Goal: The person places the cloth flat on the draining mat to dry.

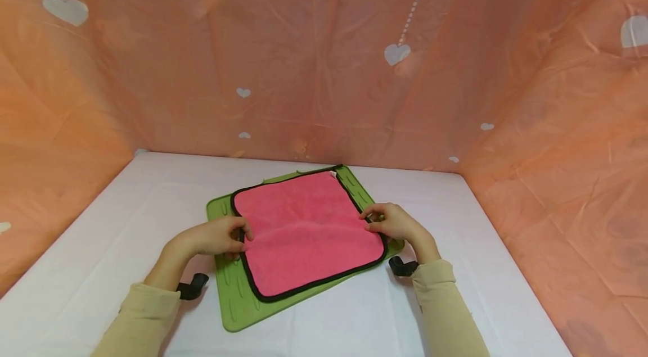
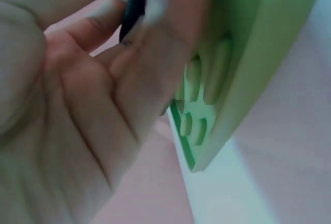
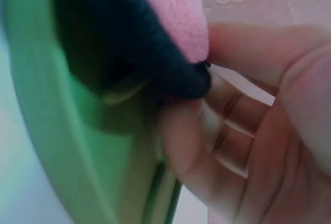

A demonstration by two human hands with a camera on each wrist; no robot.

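Note:
A pink cloth (image 1: 306, 233) with black edging lies spread over a green ridged mat (image 1: 234, 303), turned slightly so that the mat's borders show around it. My left hand (image 1: 215, 236) pinches the cloth's left edge between curled fingers and thumb. On the opposite side, my right hand (image 1: 397, 223) pinches the right edge near the front corner. The right wrist view shows the black edging (image 3: 170, 63) folded up between thumb and finger, close over the mat (image 3: 111, 146). In the left wrist view a bit of black edging (image 2: 135, 9) shows among the fingers.
A white table surface (image 1: 121, 222) lies under the mat. Orange sheeting (image 1: 324, 81) with pale hearts stands behind it and on both sides. A small white tag (image 1: 333, 175) sits at the cloth's far right corner. Black straps with mounts (image 1: 193, 287) are on both wrists.

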